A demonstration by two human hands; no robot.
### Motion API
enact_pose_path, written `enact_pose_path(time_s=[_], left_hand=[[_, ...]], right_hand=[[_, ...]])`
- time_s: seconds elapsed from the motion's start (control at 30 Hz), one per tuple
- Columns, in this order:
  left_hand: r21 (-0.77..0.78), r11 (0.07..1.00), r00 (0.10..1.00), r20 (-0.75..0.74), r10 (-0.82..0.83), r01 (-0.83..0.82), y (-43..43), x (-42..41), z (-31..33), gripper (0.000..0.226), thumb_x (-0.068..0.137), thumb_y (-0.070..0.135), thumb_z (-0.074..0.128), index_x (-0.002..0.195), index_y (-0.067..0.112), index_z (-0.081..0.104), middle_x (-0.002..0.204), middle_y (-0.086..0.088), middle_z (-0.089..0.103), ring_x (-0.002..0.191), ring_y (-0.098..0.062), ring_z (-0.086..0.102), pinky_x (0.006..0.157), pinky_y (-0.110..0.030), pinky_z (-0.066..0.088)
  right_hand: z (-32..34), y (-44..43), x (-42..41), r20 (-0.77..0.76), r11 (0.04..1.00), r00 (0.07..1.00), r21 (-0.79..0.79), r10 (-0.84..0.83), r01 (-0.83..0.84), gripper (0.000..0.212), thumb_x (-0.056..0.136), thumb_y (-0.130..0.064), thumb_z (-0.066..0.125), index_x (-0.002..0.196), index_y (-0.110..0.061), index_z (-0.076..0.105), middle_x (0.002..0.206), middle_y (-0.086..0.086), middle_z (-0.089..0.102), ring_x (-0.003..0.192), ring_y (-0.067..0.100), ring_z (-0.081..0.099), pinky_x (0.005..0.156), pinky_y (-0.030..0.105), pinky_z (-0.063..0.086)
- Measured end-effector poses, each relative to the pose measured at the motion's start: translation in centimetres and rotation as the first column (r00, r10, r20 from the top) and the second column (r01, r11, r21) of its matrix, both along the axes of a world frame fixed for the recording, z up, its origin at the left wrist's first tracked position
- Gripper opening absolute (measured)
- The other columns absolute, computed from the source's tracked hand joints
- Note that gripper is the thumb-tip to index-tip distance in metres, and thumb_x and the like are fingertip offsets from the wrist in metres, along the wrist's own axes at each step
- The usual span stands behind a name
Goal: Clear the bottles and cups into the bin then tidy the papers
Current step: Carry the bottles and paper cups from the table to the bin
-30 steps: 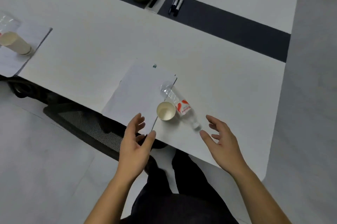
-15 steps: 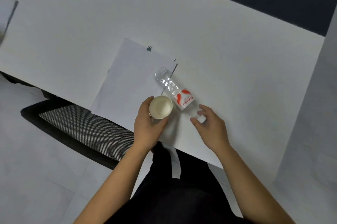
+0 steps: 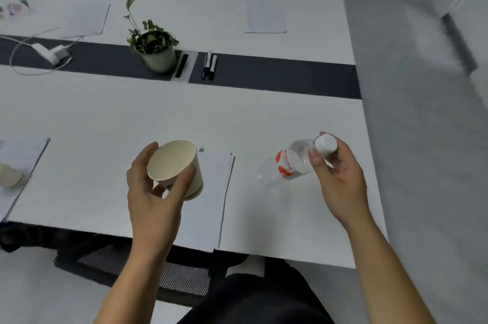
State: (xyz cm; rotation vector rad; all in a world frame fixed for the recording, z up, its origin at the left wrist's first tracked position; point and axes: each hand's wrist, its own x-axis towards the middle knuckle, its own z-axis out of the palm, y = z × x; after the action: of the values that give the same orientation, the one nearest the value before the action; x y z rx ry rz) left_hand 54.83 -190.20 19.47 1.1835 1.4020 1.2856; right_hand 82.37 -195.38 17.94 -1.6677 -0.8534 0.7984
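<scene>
Your left hand wraps around the paper cup. Your right hand pinches the plastic water bottle near its cap. Both are up off the counter. This looks like the clearing step. Next you need the bin, which is not in sight.

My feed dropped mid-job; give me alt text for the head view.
The left hand holds a tilted paper cup and the right hand grips a clear plastic bottle by its capped end, both above the white table. A paper stack lies beneath the cup; a potted plant and two markers sit on the dark centre strip.
</scene>
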Motion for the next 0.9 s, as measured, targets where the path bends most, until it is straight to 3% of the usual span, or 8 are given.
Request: enact_pose_path(time_s=[0.17,0.27,0.4,0.47,0.57,0.67,0.8,0.9], left_hand=[[-0.008,0.967,0.957,0.14,-0.252,0.256,-3.5,1.8,-0.8,0.086,0.069,0.027,0.086,0.145,0.029,0.045,0.143,0.003,0.052,0.108,0.009,0.061,0.081,-0.006,0.047],[-0.048,0.895,0.886,0.172,-0.43,0.444,-6.1,5.7,-1.0,0.094,0.058,0.048,0.079,0.145,0.033,0.044,0.138,0.012,0.055,0.105,0.014,0.06,0.078,-0.007,0.048],[-0.056,0.736,0.733,0.168,-0.659,0.675,-10.2,12.2,-0.3,0.087,0.054,0.054,0.077,0.136,0.043,0.049,0.131,0.02,0.058,0.117,-0.004,0.06,0.094,-0.024,0.046],[-0.025,0.635,0.631,0.152,-0.761,0.772,-12.9,15.8,0.4,0.083,0.056,0.053,0.077,0.134,0.041,0.051,0.127,0.018,0.061,0.116,-0.007,0.06,0.094,-0.026,0.048],[0.023,0.501,0.492,0.153,-0.857,0.865,-17.9,20.9,1.4,0.077,0.057,0.048,0.077,0.13,0.037,0.053,0.121,0.017,0.064,0.106,0.0,0.063,0.082,-0.016,0.051],[0.042,0.377,0.37,0.113,-0.922,0.925,-23.6,25.6,1.3,0.074,0.061,0.045,0.077,0.13,0.033,0.054,0.123,0.011,0.064,0.111,-0.007,0.064,0.09,-0.024,0.052],[0.029,0.274,0.271,0.071,-0.96,0.961,-31.3,32.6,0.4,0.073,0.06,0.047,0.077,0.129,0.036,0.055,0.123,0.012,0.066,0.112,-0.007,0.064,0.093,-0.026,0.054],[0.036,0.206,0.203,0.069,-0.977,0.978,-36.4,38.0,0.8,0.075,0.06,0.047,0.078,0.13,0.035,0.054,0.126,0.007,0.065,0.112,-0.01,0.065,0.084,-0.018,0.054]], right_hand=[[1.1,-11.1,-1.5,-0.023,0.961,0.961,0.006,-0.276,0.276,0.043,0.091,-0.041,0.062,0.133,-0.031,0.058,0.125,-0.021,0.067,0.117,-0.009,0.059,0.086,0.006,0.047],[2.0,-18.2,-1.7,0.002,0.891,0.891,-0.007,-0.453,0.453,0.027,0.09,-0.042,0.059,0.116,-0.035,0.065,0.11,-0.026,0.07,0.106,-0.01,0.063,0.084,0.012,0.047],[3.6,-27.3,-1.0,0.029,0.683,0.683,0.068,-0.73,0.727,0.014,0.092,-0.04,0.058,0.102,-0.037,0.067,0.099,-0.032,0.07,0.097,-0.014,0.063,0.076,0.004,0.046],[4.0,-31.9,-0.3,0.032,0.555,0.555,0.105,-0.831,0.825,0.011,0.095,-0.035,0.06,0.103,-0.036,0.067,0.096,-0.035,0.069,0.094,-0.018,0.062,0.074,-0.001,0.043],[3.9,-38.6,0.8,0.03,0.39,0.389,0.136,-0.921,0.911,0.013,0.094,-0.035,0.06,0.105,-0.034,0.067,0.096,-0.035,0.069,0.092,-0.02,0.061,0.075,-0.002,0.042],[2.5,-44.5,2.4,-0.002,0.247,0.25,0.155,-0.968,0.957,0.025,0.091,-0.04,0.061,0.109,-0.025,0.069,0.101,-0.015,0.074,0.095,-0.009,0.066,0.077,0.003,0.046],[0.7,-51.9,6.7,-0.033,0.14,0.145,0.113,-0.989,0.984,0.031,0.089,-0.043,0.062,0.109,-0.022,0.069,0.103,-0.006,0.075,0.1,0.006,0.069,0.081,0.01,0.05],[0.5,-57.0,11.4,-0.054,0.107,0.114,0.119,-0.992,0.987,0.035,0.088,-0.043,0.061,0.114,-0.021,0.069,0.108,-0.004,0.075,0.106,0.009,0.069,0.088,0.019,0.053]])
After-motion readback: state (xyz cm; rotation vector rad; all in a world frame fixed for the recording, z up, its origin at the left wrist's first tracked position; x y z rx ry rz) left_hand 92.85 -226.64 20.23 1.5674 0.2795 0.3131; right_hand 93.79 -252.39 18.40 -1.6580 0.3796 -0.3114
